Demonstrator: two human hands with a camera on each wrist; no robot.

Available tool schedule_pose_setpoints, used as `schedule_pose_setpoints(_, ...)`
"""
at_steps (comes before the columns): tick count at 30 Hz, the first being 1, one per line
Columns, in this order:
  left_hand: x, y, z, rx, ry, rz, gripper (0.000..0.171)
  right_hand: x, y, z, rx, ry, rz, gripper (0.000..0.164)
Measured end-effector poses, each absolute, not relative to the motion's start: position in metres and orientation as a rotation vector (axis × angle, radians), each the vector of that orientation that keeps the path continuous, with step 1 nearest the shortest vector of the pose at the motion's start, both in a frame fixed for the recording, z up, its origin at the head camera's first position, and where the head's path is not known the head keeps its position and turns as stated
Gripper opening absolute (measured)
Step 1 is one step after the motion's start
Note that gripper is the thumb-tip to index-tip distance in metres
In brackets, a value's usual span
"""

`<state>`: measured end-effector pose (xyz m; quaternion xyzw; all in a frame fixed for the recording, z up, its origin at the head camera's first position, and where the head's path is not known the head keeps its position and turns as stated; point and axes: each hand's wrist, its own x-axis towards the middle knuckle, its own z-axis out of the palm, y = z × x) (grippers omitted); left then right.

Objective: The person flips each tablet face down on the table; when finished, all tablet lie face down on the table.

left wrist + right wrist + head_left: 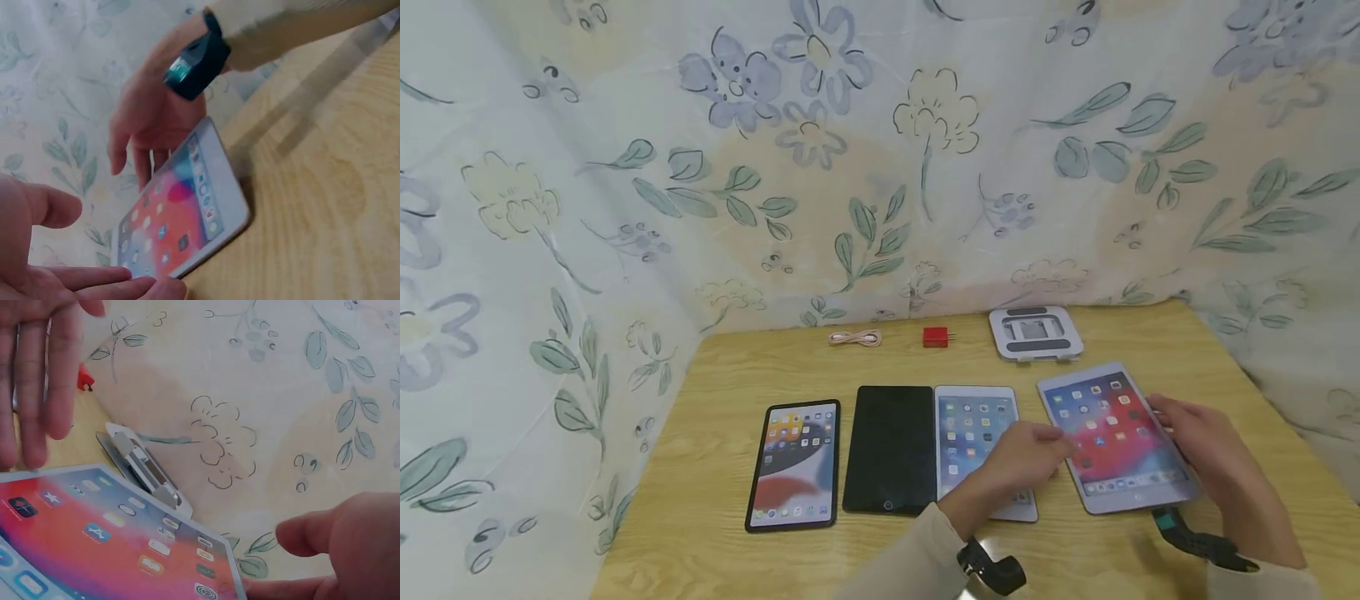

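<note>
A white tablet with a red and blue lit screen [1108,437] lies at the right of the table, turned slightly askew. My left hand [1030,457] is at its left edge, fingers fairly straight, with the thumb apart from it in the left wrist view. At the opposite edge is my right hand [1202,442]; its fingers reach the tablet's side while the thumb [306,534] stands off the screen. Neither hand curls round the tablet in the wrist views. Below my left forearm, a second white tablet [955,408] with a blue screen is partly covered.
Left of these lie a dark-screened black tablet [891,450] and a black-framed lit tablet [793,467]. Along the back are a bundled pale cable [855,337], a red plug charger [936,337] and a folded silver stand [1037,344]. A floral curtain [880,167] hangs behind the wooden table [700,467].
</note>
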<state>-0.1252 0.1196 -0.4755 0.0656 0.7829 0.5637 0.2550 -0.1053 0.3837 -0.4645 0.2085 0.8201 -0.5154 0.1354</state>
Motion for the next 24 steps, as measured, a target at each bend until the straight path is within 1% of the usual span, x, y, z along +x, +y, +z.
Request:
schedule_pose_setpoints(3,-0.13,0.119,-0.468,0.186,2.063,1.604,0.035,-0.103,0.377,-0.459,0.7,2.364,-1.53,0.096)
schedule_pose_setpoints(8,-0.136,0.122,-0.445,0.395,1.888,1.671,0.034,-0.098,0.363,-0.447,0.753,2.453,-1.523,0.093)
schedule_pose_setpoints(11,-0.137,0.129,-0.435,0.431,1.823,1.69,0.035,-0.094,0.353,-0.439,0.672,2.524,-1.53,0.089)
schedule_pose_setpoints(18,-0.136,0.132,-0.425,0.369,1.649,1.739,0.045,-0.088,0.322,-0.425,0.397,2.651,-1.525,0.076)
schedule_pose_setpoints(24,-0.131,0.126,-0.412,0.373,1.569,1.824,0.046,-0.082,0.305,-0.413,0.294,2.716,-1.46,0.071)
